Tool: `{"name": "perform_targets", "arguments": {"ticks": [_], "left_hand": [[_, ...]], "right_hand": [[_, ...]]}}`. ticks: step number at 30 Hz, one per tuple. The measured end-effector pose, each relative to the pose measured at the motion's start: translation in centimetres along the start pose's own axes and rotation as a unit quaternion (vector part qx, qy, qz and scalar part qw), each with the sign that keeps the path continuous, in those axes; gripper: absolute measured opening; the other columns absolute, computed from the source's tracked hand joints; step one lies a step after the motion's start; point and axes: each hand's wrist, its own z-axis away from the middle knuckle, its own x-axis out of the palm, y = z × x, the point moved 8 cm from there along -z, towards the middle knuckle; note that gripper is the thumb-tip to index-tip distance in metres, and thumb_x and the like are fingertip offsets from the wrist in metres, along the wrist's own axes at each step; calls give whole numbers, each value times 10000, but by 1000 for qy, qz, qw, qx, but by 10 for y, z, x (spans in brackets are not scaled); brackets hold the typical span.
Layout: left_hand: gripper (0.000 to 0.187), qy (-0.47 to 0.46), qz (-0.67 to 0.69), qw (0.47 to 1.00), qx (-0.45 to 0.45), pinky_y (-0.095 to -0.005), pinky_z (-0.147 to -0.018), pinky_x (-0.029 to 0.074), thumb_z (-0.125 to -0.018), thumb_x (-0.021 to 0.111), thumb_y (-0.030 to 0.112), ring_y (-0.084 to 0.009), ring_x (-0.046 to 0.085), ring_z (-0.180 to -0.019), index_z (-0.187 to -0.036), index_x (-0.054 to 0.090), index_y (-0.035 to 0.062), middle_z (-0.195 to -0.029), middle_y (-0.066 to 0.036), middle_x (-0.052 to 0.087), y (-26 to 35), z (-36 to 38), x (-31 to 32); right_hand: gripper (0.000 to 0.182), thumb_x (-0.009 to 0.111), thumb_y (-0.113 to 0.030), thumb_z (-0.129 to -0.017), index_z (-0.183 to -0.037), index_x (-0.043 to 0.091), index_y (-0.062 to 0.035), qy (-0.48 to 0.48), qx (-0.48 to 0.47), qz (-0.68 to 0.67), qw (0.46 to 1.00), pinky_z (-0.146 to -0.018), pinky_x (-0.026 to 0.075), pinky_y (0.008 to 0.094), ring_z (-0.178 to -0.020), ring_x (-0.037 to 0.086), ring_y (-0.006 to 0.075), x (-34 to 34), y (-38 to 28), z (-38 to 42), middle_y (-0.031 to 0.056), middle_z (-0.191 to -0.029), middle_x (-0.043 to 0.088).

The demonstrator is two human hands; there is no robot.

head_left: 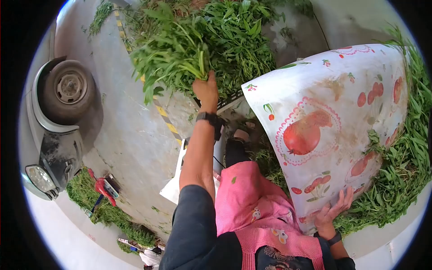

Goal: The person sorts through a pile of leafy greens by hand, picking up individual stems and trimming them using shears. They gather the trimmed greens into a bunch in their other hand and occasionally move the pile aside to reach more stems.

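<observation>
My left hand (206, 92) is closed around the stems of a bunch of leafy greens (184, 51), with the leaves fanning up and to the left. Beneath and behind it lies a heap of the same greens (245, 42), piled over a dark crate (230, 101) whose edge shows near my wrist. My right hand (333, 212) rests with its fingers spread on the lower corner of a white plastic sheet (344, 121) printed with red fruit. More long-leaved greens (400, 180) stick out past the sheet's right side.
A parked vehicle's wheel (69, 92) and bumper stand at the left. Yellow-black tape (166, 118) runs along the concrete floor. Another pile of greens (96, 198) lies at lower left, with a red item (102, 186) on it. A white object (172, 190) sits beside my left arm.
</observation>
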Motion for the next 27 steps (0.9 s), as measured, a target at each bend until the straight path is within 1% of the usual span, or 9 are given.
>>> {"name": "perform_targets", "arguments": {"ticks": [7,11,14,17,21,22,23,25,27], "left_hand": [[447,-106,-102,983,-106,-429,-708,477,-665,727,303,-404,616,-815,-876,610,-73,-814,-261,631,-47,-24,48],[563,-57,-83,992,-69,-435,-770,467,-651,746,326,-418,587,-883,-967,559,-100,-910,-277,614,-49,-22,42],[880,64,-165,982,-59,-443,-866,417,-636,774,342,-449,438,-1040,-1208,309,-139,-1161,-296,385,-41,-18,27],[931,92,-144,985,-21,-456,-854,421,-623,795,302,-443,444,-1049,-1228,253,-154,-1198,-300,320,-8,-17,13],[848,52,-165,985,-5,-446,-836,436,-676,758,243,-440,455,-1032,-1219,263,-181,-1216,-307,309,-10,-34,29],[756,65,-273,953,115,-441,-848,426,-724,711,271,-444,449,-1018,-1180,326,-193,-1208,-316,354,-1,-40,37],[756,63,-271,954,115,-441,-848,426,-724,711,271,-444,449,-1018,-1180,326,-193,-1208,-316,354,-11,-56,41],[710,-116,-289,949,40,-445,-885,397,-759,669,316,-448,425,-1027,-1156,373,-193,-1189,-311,410,-34,-84,64],[655,-151,-381,905,117,-429,-904,385,-780,636,355,-458,441,-1007,-1099,447,-185,-1102,-295,492,-28,-99,71]], "right_hand": [[517,351,-289,-888,-1293,267,20,-33,21,-16,999,-1025,136,574,-1280,170,459,3,4,5,273,-1384,220],[531,350,-299,-885,-1300,251,17,-43,19,-22,999,-1025,130,579,-1282,161,459,6,7,7,278,-1386,205],[532,344,-309,-886,-1299,249,14,-37,22,-39,998,-1022,127,590,-1281,161,458,6,7,8,277,-1388,197],[540,339,-344,-894,-1298,252,4,-22,30,-45,998,-1017,125,601,-1280,164,457,8,12,12,274,-1391,191],[552,334,-389,-903,-1305,257,-17,-12,25,-44,999,-1020,127,602,-1282,166,447,9,13,14,268,-1397,187],[586,320,-424,-899,-1315,248,-17,-8,26,-39,999,-1033,140,584,-1294,162,428,10,17,17,262,-1404,161],[621,306,-459,-894,-1325,240,-16,-4,27,-33,999,-1045,153,566,-1306,158,409,11,19,19,256,-1411,135],[629,307,-464,-892,-1328,233,-16,-10,25,-34,999,-1046,152,565,-1308,153,410,9,17,18,258,-1410,132],[637,309,-469,-890,-1330,226,-16,-17,21,-37,999,-1048,152,564,-1310,148,411,11,15,17,260,-1410,129]]}}
